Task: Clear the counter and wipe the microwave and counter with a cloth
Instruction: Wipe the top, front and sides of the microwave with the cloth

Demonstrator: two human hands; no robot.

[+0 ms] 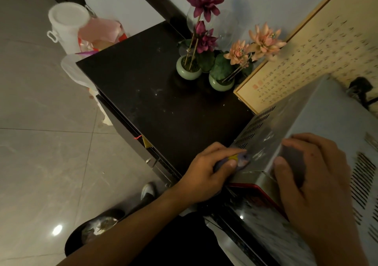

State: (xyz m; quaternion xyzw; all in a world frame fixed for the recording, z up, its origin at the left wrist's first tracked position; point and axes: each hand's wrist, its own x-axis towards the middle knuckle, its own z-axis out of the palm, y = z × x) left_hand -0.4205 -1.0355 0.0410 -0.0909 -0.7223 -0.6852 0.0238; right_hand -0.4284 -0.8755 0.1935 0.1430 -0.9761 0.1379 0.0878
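1. Cloth point(241, 159): a soft, crumpled, purple-blue fabric with a yellow patch. It is pressed against the lower front part of the microwave's left side panel, just below the vent slots and close to the countertop's front edge.
2. Left hand point(206, 171): fingers curled over the cloth and gripping it, thumb tucked along its near side, knuckles upward.
3. Microwave point(274, 128): a box-shaped casing of dull silver sheet metal. Rows of narrow slanted vent slots mark its side and top. A red trim runs along the glossy front. It stands at the right end of the countertop.
4. Right hand point(315, 184): laid palm-down on the casing's top near the front left corner. The fingers are spread and loosely bent and grasp nothing; the thumb lies along the edge.
5. Countertop point(143, 85): a dark, polished, stone-like slab with pale smears and specks.
6. Two round pots point(188, 72) of glazed pale green stand near the back edge. They hold stiff purple and peach lotus blooms on thin stems.
7. Glass vase point(224, 31): clear and bulbous, behind the pots.
8. Framed calligraphy panel point(317, 51): cream sheet in a wooden frame, leaning at the back right behind the microwave.
9. White plastic bucket point(67, 24): cylindrical, on the grey tiled floor point(36, 102) beyond the countertop's left edge.
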